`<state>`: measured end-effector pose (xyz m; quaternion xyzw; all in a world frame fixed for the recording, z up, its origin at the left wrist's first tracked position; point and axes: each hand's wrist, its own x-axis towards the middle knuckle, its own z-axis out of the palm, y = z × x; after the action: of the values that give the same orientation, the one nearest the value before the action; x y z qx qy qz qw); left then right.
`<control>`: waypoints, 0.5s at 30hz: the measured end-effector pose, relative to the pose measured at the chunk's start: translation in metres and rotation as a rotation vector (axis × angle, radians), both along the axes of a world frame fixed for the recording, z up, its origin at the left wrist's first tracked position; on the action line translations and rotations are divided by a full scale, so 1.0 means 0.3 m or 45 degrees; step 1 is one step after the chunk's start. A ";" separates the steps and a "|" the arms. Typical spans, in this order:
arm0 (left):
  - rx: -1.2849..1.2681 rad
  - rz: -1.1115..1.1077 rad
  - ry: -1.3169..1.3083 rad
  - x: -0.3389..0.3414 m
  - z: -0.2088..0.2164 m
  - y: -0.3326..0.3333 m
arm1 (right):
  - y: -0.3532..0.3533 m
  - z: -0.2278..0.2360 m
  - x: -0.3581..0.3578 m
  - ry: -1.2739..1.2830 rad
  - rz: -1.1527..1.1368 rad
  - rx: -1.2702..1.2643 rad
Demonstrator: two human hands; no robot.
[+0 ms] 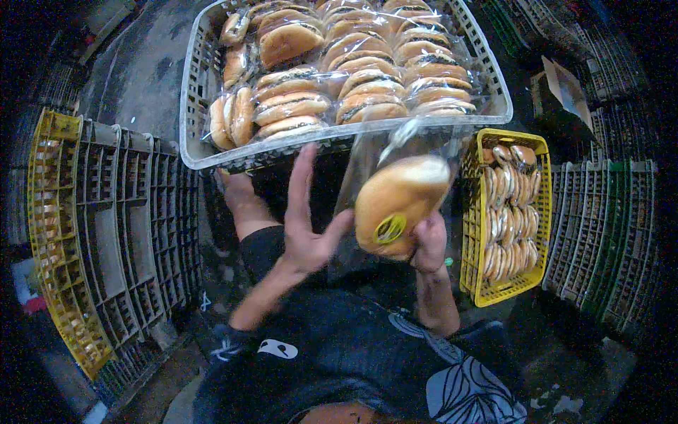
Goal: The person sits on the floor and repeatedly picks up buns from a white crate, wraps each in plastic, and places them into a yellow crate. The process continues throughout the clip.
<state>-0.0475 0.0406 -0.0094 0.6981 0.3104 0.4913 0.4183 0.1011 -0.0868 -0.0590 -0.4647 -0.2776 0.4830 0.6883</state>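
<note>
The right hand (429,240) has its fingers curled tight on the low right side of a big bun (406,194) in a clear bag (367,145) with a yellow sticker (390,228). The left hand (308,240) has its fingers spread wide, thumb close by the bag; it is hard to tell if they touch. The bun is just in front of the near edge of a white basket (247,154) full of bagged buns (367,92). To the right, a yellow basket (505,295) holds rows of more buns (510,222).

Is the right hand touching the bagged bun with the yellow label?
Touching: the head view shows the right hand gripping the bagged bun at its lower right edge.
</note>
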 end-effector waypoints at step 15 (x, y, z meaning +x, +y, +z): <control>-1.281 -0.747 -0.519 -0.241 -0.126 -0.121 | -0.027 0.119 -0.102 -0.239 0.355 -0.045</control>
<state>-0.1198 0.0042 -0.0473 0.3634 0.2129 0.2725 0.8651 0.0704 -0.0948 -0.0234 -0.4767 -0.3940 0.5331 0.5773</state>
